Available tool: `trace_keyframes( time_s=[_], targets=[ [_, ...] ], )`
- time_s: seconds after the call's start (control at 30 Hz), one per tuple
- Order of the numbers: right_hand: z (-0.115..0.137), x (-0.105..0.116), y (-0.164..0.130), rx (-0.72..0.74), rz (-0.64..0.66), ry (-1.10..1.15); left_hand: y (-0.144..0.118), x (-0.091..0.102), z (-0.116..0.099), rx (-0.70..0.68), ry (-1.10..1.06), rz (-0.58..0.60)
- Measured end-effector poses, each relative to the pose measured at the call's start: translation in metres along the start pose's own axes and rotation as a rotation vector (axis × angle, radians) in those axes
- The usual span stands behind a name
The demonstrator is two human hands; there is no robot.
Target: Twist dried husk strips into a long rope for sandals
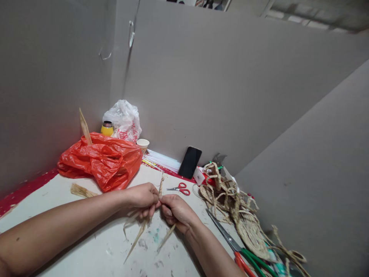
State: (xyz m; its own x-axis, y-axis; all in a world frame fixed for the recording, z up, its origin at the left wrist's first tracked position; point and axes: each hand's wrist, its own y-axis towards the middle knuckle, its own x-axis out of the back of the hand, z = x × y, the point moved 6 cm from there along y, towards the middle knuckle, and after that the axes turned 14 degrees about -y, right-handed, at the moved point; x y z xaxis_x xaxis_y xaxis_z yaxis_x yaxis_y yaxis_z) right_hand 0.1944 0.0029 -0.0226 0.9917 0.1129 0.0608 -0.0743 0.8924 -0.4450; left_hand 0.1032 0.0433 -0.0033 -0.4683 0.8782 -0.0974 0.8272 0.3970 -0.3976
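Both hands meet over the middle of the desk (86, 250). Left hand (142, 198) and right hand (175, 211) have their fingers closed on the same bundle of dried straw strips (144, 227); fingertips of the two hands touch at the pinch point. One strip end sticks up between the hands, the loose ends trail down onto the desk surface toward the viewer (two long pointed ends, plus a curled one on the left).

Surroundings: red plastic bag (100, 159) behind the left forearm, a straw piece poking out of its top. White plastic bag (123, 119), yellow jar (107, 129) and paper cup (143, 144) in the corner behind it. Small red-handled scissors (180, 188) just beyond the hands. Black phone (190, 162) leans on the partition wall. Heap of woven straw work (233, 204) to the right, with larger green-and-red-handled scissors (233, 242) lying alongside it.
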Motion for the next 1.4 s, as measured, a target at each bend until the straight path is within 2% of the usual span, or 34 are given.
trace_keyframes(
  time_s=[0.1, 0.2, 0.33, 0.4, 0.47, 0.53, 0.57, 0.63, 0.7, 0.77, 0.93, 1.17, 1.27, 1.4],
  targets=[
    [-0.003, -0.004, 0.001, -0.016, -0.005, 0.032, 0.002, -0.012, 0.007, -0.017, -0.052, -0.003],
    [-0.007, -0.007, 0.003, -0.041, 0.015, 0.058, 0.005, -0.021, 0.013, -0.08, -0.101, -0.065],
    [-0.008, -0.01, 0.002, -0.03, 0.03, 0.08, 0.005, -0.025, 0.016, -0.103, -0.129, -0.14],
    [-0.005, -0.01, 0.001, -0.012, 0.028, 0.094, 0.001, -0.024, 0.011, -0.084, -0.095, -0.114],
    [-0.002, -0.01, 0.0, -0.002, 0.025, 0.109, -0.003, -0.019, 0.006, -0.005, 0.005, -0.062],
    [0.001, -0.01, -0.001, -0.005, 0.031, 0.117, -0.008, -0.003, 0.0, 0.057, 0.132, -0.083],
    [0.001, -0.012, -0.001, -0.01, 0.039, 0.116, -0.009, 0.009, -0.006, 0.031, 0.179, -0.146],
    [0.002, -0.014, -0.001, -0.02, 0.06, 0.107, -0.01, 0.032, -0.019, -0.123, 0.211, -0.33],
    [0.002, -0.017, 0.0, -0.018, 0.075, 0.096, -0.008, 0.043, -0.022, -0.245, 0.186, -0.438],
    [0.002, -0.017, 0.0, -0.004, 0.079, 0.085, 0.0, 0.039, -0.014, -0.239, 0.143, -0.403],
    [-0.002, -0.012, -0.007, 0.02, 0.1, 0.002, 0.012, 0.009, 0.01, -0.118, 0.08, -0.204],
    [-0.005, 0.002, -0.009, 0.062, 0.058, -0.307, 0.009, 0.01, 0.001, -0.185, 0.103, -0.177],
    [0.001, 0.007, -0.008, 0.131, -0.013, -0.482, 0.012, 0.01, 0.0, -0.182, 0.114, -0.145],
    [0.011, 0.011, -0.012, 0.22, -0.203, -0.704, 0.015, 0.012, 0.004, -0.13, 0.145, -0.159]
  ],
)
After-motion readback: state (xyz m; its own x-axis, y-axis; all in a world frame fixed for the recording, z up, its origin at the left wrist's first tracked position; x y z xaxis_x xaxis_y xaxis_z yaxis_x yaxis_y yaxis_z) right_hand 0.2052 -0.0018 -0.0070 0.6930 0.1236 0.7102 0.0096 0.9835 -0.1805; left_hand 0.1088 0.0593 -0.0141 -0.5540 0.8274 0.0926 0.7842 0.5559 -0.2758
